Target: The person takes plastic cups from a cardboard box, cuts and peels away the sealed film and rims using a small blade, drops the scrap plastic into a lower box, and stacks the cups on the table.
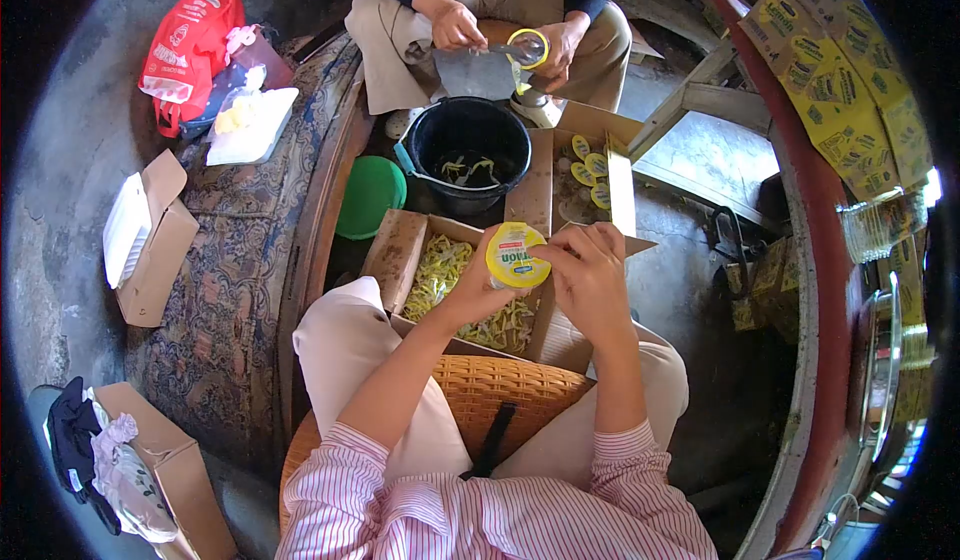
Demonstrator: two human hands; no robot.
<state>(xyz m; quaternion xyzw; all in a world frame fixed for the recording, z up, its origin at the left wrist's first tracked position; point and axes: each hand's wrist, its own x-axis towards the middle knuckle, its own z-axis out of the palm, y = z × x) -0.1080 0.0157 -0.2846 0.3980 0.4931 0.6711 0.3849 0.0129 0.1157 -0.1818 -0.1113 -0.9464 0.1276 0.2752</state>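
Observation:
My left hand (478, 292) is wrapped round a plastic drink cup (518, 257), its yellow printed lid tilted up toward me. At the lid's right edge my right hand (590, 278) pinches with thumb and forefinger; whether the rim is loose there I cannot make out. Under my hands is a cardboard box (400, 245) filled with thin yellow-green strips (437, 278). Beyond it stands a black bucket (468, 195) with a few pale strips inside. Right of the bucket, another open carton (620, 185) holds several yellow-lidded cups (590, 167).
Across from me a seated person's hands (565, 48) hold a cup with a yellow rim and a hanging strip. A green lid (372, 197) leans left of the bucket. A red-painted beam (800, 250) runs along my right; boxes and a red bag (192, 55) lie left.

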